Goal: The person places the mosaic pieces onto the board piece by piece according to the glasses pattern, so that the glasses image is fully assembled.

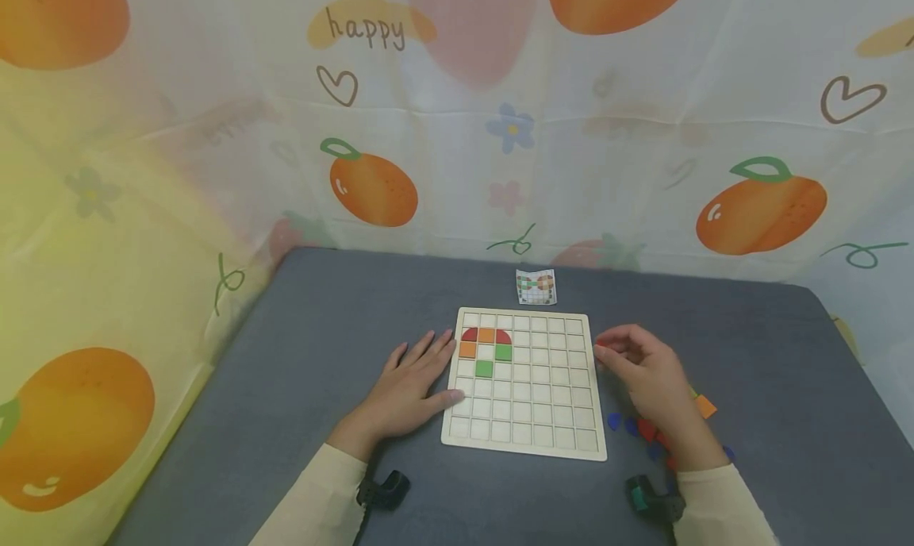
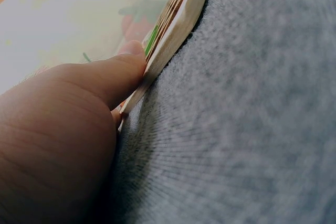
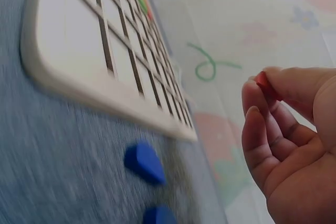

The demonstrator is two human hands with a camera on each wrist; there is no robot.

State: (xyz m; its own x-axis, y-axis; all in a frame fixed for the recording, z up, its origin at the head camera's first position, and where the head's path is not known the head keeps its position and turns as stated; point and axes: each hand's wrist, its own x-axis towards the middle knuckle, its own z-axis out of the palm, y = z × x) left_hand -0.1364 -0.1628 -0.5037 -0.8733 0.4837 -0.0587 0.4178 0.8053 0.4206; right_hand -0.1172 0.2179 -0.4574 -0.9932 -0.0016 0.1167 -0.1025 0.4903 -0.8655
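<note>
The red piece [image 3: 266, 85] is held just beside the right edge of the board, apart from it, pinched between the thumb and a fingertip of the right hand [image 1: 650, 375]; that grip is clamped on it. The left hand [image 1: 410, 391] lies with its fingers spread and straight at the board's left edge, thumb touching the rim, its grip apart.

The pale board [image 1: 531, 435] is ruled into square cells. Toward its far left corner sit two red rounded pieces with an orange square [image 1: 486, 336] between them; in the next row are another orange square and a green square [image 1: 503, 352], and a second green square lies one row nearer.

Beyond the board, a small card [image 1: 535, 298] shows a printed grid with coloured shapes; any finer marking is too small to read. Beside and under the right wrist lie loose blue pieces [image 3: 144, 162], red pieces [image 1: 646, 429] and an orange piece [image 1: 705, 405]. All this rests on a dark grey counter [image 1: 321, 332].

Behind hangs a cloth [image 1: 443, 165] printed with oranges, hearts and flowers. Its readable word is "happy" [image 1: 366, 28], in brown lowercase on an orange-yellow blotch; fainter lettering at left is too blurred to read.
</note>
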